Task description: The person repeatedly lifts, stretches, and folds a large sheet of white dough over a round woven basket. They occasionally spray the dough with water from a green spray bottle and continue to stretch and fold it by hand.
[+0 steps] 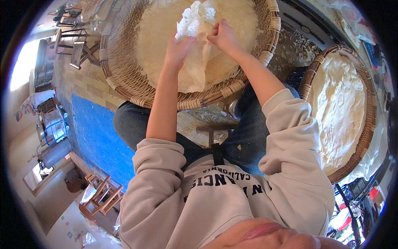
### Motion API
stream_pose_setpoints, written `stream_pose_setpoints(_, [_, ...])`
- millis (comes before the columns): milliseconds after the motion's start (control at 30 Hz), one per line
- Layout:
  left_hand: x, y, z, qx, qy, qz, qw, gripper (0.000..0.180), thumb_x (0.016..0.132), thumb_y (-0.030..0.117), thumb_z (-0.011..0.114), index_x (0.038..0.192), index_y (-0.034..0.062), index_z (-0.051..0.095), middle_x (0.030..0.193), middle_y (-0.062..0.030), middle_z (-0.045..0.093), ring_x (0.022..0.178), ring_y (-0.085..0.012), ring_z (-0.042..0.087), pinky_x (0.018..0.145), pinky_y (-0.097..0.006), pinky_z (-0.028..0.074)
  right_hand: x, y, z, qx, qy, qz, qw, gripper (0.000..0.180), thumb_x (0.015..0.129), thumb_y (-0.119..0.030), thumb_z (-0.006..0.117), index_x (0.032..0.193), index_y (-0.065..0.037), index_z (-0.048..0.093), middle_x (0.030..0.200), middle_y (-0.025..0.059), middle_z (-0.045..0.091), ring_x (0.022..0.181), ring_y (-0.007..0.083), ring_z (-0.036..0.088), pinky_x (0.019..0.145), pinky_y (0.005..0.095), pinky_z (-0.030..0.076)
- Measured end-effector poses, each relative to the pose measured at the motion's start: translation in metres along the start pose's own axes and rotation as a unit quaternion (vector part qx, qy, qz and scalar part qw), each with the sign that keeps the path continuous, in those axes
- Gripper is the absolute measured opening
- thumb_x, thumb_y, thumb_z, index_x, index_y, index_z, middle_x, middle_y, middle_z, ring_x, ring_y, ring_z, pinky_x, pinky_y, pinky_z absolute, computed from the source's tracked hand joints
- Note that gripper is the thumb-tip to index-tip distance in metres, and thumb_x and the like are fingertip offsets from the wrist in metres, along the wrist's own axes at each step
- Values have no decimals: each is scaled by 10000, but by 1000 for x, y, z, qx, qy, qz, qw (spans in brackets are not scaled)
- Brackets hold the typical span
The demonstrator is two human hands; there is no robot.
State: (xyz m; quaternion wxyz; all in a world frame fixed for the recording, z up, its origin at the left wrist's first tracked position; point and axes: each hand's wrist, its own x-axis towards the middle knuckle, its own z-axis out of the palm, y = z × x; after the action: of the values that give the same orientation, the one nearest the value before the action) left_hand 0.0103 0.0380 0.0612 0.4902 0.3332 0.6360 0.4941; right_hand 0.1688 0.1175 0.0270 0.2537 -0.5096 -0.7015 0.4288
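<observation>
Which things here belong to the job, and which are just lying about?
Belongs to the job, it seems:
pale sheet, between left hand and right hand
wide woven basket below
likely the second filled basket

Seemingly lying about:
blue mat
grey cylinder

Workshop, woven baskets (120, 62), scrap-strewn floor (190, 124)

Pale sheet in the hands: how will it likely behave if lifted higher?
Probably floppy: the pale sheet droops between the left hand and right hand. Likely light and easily torn, since it looks thin. It may crumple, given the folds along it.
</observation>
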Motion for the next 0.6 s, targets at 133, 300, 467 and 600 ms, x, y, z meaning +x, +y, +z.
stream_pose_setpoints(133, [0, 16, -4, 86, 60, 35, 994, 528, 775, 121, 703, 1264, 4, 538, 1043, -114, 680, 894, -193, 668, 746, -330, 545, 2, 6, -3, 0, 20, -35, 999, 220, 820, -188, 665, 952, -44, 565, 792, 86, 624, 746, 268, 634, 692, 390, 504])
stream_pose_setpoints(300, [12, 46, -17, 358, 76, 62, 929, 514, 795, 241, 669, 1256, 35, 569, 1068, -165, 687, 910, -247, 687, 763, -354, 541, 1, 11, -11, -187, -30, -62, 980, 207, 879, -142, 530, 978, -60, 693, 970, 142, 686, 891, 304, 670, 766, 420, 525])
stream_pose_setpoints(467, [48, 74, -72, 575, 167, 125, 791, 556, 819, 355, 664, 1306, 108, 556, 1169, -157, 667, 1053, -316, 651, 876, -432, 511, -1, 16, -21, -321, -148, 62, 933, 245, 857, -81, 529, 1031, -37, 697, 1096, 189, 682, 1026, 348, 662, 825, 443, 534])
stream_pose_setpoints(600, [83, 103, -155, 661, 217, 136, 705, 648, 817, 392, 681, 1380, 131, 492, 1231, -129, 642, 1129, -320, 615, 937, -445, 483, -4, 20, -23, -343, -205, 68, 914, 241, 837, -61, 551, 1030, -30, 693, 1084, 196, 686, 1020, 363, 664, 818, 459, 535])
